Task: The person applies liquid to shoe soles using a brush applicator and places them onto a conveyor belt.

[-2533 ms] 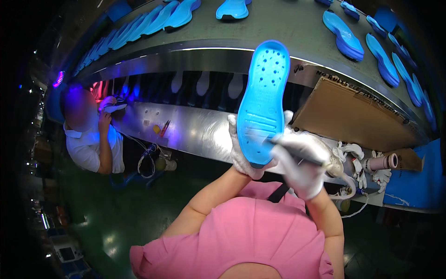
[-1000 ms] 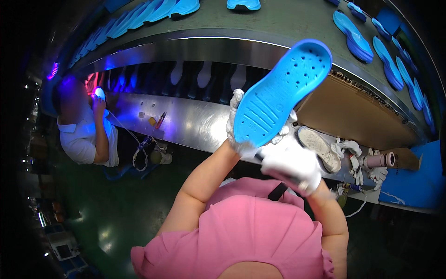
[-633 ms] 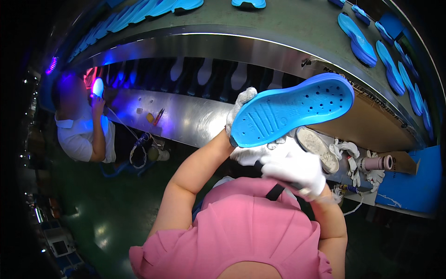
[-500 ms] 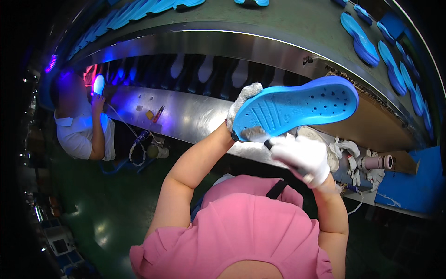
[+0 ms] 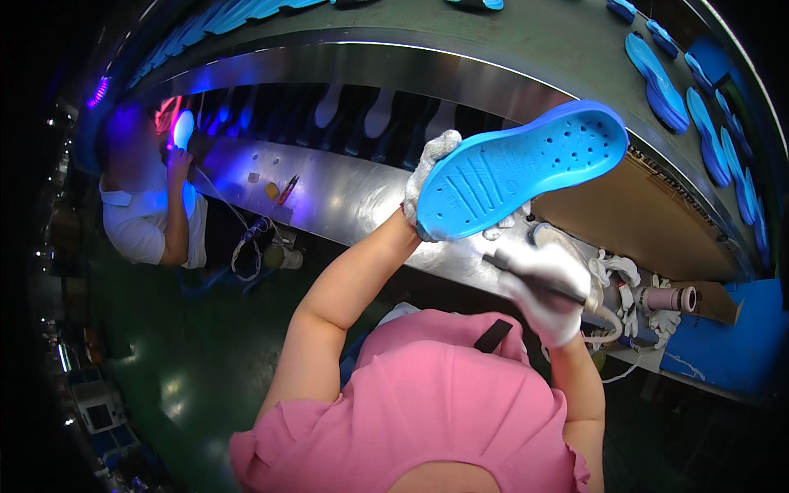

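Observation:
My left hand (image 5: 429, 164), in a pale knitted glove, holds a bright blue shoe sole (image 5: 493, 185) up by its left end. The sole is tilted, its wider right end raised, with small holes and several grooves facing me. My right hand (image 5: 560, 319), in a white glove and smeared by motion, is closed around a dark-handled brush (image 5: 552, 289). Hand and brush are below the sole, apart from it; the bristles are too blurred to make out.
Above runs a green conveyor belt (image 5: 542, 41) with blue soles. A metal ledge (image 5: 329, 209) below carries red-handled pliers (image 5: 288, 191). On the right are a cardboard sheet (image 5: 649, 222), loose gloves (image 5: 618, 269) and a pink tumbler (image 5: 674, 299). A co-worker (image 5: 152, 226) holds a glowing sole (image 5: 183, 130).
The brush has left the sole's surface, moving down and right with my right hand. The sole's wider end has risen and swung slightly left in my left hand.

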Motion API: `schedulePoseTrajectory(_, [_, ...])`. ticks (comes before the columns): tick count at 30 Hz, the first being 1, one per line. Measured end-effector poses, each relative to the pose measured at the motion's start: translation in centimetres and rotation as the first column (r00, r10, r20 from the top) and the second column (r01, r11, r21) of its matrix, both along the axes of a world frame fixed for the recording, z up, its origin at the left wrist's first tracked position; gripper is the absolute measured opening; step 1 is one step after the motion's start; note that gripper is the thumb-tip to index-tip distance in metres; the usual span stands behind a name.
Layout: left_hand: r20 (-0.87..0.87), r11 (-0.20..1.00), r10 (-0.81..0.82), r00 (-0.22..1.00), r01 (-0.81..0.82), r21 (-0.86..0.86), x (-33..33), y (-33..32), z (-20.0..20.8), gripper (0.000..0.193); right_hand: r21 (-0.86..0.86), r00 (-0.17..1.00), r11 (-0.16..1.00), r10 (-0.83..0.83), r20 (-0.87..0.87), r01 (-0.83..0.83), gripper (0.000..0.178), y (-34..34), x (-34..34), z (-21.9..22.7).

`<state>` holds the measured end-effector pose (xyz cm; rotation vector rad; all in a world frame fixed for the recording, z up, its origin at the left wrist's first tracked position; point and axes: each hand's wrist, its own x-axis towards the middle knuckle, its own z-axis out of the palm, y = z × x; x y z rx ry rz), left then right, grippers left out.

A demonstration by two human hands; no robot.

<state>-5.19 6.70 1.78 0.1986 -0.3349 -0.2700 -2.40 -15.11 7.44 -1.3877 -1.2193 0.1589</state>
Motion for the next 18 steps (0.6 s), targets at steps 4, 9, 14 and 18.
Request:
schedulePoseTrajectory(4, [0.054,1.000,0.004,0.999,-0.006,0.022,0.9,0.0,-0.9,0.098,-0.061,0.961,0.994,-0.066,0.268,0.085,0.027,1.8,-1.3,-2.2])
schedulePoseTrajectory(9, [-0.048,0.989,0.110,0.993,-0.105,0.101,-3.6,2.3,-4.4,0.092,-0.051,0.930,0.990,0.108,-0.352,-0.135,0.027,-0.4,-1.6,-2.3])
schedulePoseTrajectory(14, [-0.186,0.707,0.627,0.757,-0.452,0.544,-9.8,-1.7,-6.2,0.075,-0.018,0.774,0.978,-0.177,-0.608,0.210,0.033,-3.5,-0.1,-3.7])
schedulePoseTrajectory(18, [-0.472,0.946,0.316,0.823,-0.236,0.223,-13.8,-1.5,-10.5,0.076,-0.126,0.724,0.926,-0.359,-0.589,0.356,0.025,-4.5,0.1,-7.5])
